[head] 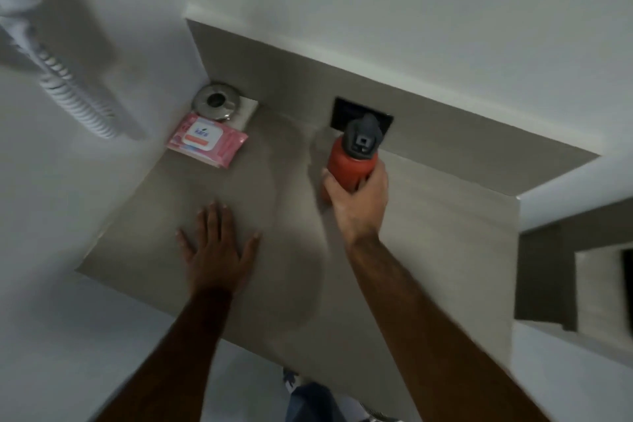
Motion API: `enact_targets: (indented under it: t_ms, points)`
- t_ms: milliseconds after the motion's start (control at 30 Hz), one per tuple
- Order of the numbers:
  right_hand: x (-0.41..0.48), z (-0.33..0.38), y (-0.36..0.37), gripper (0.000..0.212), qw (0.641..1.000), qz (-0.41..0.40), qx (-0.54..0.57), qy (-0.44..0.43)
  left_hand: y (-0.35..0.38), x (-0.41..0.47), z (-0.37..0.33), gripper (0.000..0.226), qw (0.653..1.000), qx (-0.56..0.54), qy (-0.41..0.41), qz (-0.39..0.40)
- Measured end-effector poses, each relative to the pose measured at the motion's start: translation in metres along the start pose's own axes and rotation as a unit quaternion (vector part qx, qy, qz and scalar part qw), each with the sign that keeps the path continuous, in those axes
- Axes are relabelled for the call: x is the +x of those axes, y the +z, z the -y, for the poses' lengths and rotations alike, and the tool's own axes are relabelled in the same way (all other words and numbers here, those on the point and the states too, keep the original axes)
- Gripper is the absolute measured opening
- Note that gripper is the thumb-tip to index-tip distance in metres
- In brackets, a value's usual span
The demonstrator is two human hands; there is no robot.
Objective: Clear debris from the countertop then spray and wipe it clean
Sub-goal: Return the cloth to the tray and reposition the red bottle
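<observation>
A grey stone countertop (pixel 428 233) fills the middle of the view. My right hand (pixel 356 202) is wrapped around a red spray bottle (pixel 349 164) with a dark grey nozzle, held near the back wall. My left hand (pixel 215 250) lies flat on the counter, fingers spread and holding nothing. A pink pack of wet wipes (pixel 207 140) lies in the far left corner of the counter.
A round metal holder (pixel 215 103) sits on a white folded napkin behind the wipes. A dark wall plate (pixel 342 113) is on the backsplash behind the bottle. A white coiled cord (pixel 68 89) hangs on the left wall. A recessed niche (pixel 596 288) is at right.
</observation>
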State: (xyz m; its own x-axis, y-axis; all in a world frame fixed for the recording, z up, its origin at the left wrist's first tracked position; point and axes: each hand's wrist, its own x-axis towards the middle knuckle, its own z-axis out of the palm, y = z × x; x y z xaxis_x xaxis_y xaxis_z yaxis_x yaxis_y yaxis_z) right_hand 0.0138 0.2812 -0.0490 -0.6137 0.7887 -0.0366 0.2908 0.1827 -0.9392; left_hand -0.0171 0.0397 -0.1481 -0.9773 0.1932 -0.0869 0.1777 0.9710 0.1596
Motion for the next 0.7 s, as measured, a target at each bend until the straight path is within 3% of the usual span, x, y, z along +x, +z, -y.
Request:
enact_targets:
  t_ms: [367,700]
  points:
    - [0.043,-0.065,-0.168,0.081,0.989,-0.134,-0.021,0.061,0.002,-0.001,0.002,0.085,0.999,-0.012,0.017,-0.028]
    - [0.112,-0.071,-0.185,0.081,0.984,-0.168,-0.031,0.045,-0.001,-0.001,-0.002,0.084,0.999,-0.004,0.015,-0.032]
